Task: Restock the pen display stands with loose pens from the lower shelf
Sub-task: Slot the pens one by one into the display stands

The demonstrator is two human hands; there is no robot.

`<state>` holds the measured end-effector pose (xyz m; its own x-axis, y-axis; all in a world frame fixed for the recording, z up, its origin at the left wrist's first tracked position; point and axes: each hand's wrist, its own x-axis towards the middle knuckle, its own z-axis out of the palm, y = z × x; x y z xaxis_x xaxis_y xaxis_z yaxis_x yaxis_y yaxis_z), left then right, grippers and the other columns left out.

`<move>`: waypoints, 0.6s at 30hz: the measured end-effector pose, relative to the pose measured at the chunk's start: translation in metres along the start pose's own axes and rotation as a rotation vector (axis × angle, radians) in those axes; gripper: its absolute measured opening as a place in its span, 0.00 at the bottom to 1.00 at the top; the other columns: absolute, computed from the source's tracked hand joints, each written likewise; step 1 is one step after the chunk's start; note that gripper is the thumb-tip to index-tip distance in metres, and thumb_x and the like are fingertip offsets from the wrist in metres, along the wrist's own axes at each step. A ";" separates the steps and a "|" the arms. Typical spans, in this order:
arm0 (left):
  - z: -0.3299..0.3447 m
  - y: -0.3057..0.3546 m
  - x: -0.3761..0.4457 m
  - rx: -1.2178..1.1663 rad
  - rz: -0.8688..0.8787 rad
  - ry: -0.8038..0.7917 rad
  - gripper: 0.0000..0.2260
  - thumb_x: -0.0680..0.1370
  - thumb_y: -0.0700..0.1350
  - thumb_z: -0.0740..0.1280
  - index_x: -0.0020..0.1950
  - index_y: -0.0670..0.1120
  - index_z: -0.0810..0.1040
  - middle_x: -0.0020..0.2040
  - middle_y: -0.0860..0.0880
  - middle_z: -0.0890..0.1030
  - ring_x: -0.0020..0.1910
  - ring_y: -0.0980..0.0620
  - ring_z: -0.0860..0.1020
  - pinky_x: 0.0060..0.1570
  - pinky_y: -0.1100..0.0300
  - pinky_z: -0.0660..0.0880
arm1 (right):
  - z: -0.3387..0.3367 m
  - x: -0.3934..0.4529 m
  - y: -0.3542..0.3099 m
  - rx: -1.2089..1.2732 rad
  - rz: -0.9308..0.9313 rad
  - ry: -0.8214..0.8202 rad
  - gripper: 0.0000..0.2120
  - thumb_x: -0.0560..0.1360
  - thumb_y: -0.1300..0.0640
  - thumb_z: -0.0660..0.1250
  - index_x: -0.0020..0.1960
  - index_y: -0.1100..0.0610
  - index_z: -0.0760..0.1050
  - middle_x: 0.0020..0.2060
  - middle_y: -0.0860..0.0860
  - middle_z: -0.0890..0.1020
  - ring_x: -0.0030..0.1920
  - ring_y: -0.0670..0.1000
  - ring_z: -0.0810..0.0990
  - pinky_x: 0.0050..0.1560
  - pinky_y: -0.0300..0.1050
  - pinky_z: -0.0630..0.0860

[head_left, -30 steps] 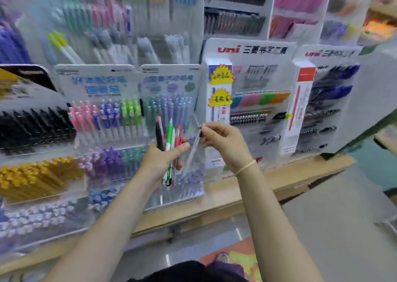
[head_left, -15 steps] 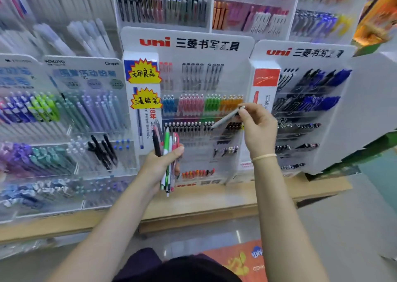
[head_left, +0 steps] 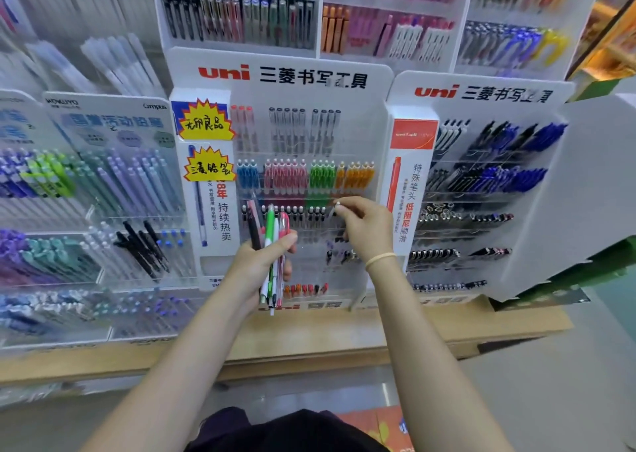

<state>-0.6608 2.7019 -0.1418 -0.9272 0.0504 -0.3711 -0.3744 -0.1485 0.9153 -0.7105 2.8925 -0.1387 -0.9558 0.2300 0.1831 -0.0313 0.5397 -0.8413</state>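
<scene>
Left hand [head_left: 256, 265] grips a bundle of pens [head_left: 272, 255]; right hand [head_left: 364, 228] pinches a clear pen [head_left: 333, 210] at the Uni display stand [head_left: 285, 80].

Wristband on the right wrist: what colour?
Pale yellow wristband, a thin band just below the right hand; clearest in the head view.

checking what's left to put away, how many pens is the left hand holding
4 that show: a black pen on the left, a green pen, a white pen and a pink pen on the right, bunched upright in the left hand. More may be hidden.
</scene>
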 end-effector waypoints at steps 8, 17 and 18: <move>-0.002 -0.004 0.002 -0.098 -0.031 -0.153 0.08 0.78 0.41 0.70 0.57 0.44 0.81 0.40 0.48 0.82 0.31 0.52 0.77 0.35 0.58 0.77 | 0.010 0.000 0.001 -0.115 -0.009 -0.054 0.09 0.77 0.58 0.71 0.56 0.59 0.84 0.51 0.52 0.86 0.51 0.47 0.82 0.54 0.34 0.74; 0.004 0.003 -0.007 -0.047 -0.027 -0.293 0.15 0.72 0.46 0.71 0.57 0.42 0.80 0.43 0.45 0.86 0.34 0.49 0.82 0.36 0.57 0.81 | -0.015 -0.033 -0.029 0.258 0.065 -0.251 0.06 0.78 0.52 0.69 0.48 0.52 0.84 0.34 0.43 0.83 0.31 0.44 0.77 0.35 0.37 0.75; 0.006 0.003 -0.008 -0.026 -0.030 -0.306 0.15 0.72 0.47 0.71 0.56 0.42 0.80 0.43 0.44 0.86 0.34 0.48 0.83 0.35 0.57 0.81 | -0.016 -0.036 -0.032 0.309 0.110 -0.349 0.06 0.78 0.52 0.69 0.47 0.52 0.83 0.32 0.45 0.81 0.28 0.45 0.73 0.31 0.38 0.72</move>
<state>-0.6549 2.7066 -0.1350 -0.8770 0.3493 -0.3298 -0.4049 -0.1680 0.8988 -0.6702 2.8799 -0.1106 -0.9977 -0.0422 -0.0532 0.0410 0.2493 -0.9676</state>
